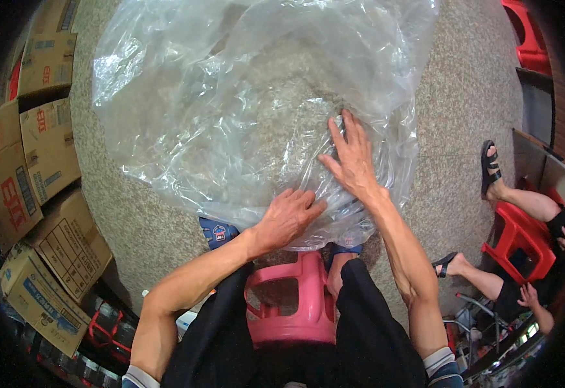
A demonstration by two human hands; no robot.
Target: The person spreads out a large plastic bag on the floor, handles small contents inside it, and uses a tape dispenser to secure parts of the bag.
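Note:
A big crumpled sheet of clear plastic film [198,123] lies spread over the floor in front of me, its near edge reaching my feet. My left hand [289,218] is at that near edge, fingers curled down and closed on a fold of the film; the fingertips are partly hidden. Farther forward and to the right, my right hand [352,155] rests palm down on the film with its fingers spread. Wrinkles run through the plastic between the two hands.
Between my legs is a pink plastic stool [305,297]. Blue slippers [218,231] are on my feet, partly under the film. Cardboard boxes [49,145] are stacked along the left. At right, another person's legs [531,204] extend beside a red stool [522,242].

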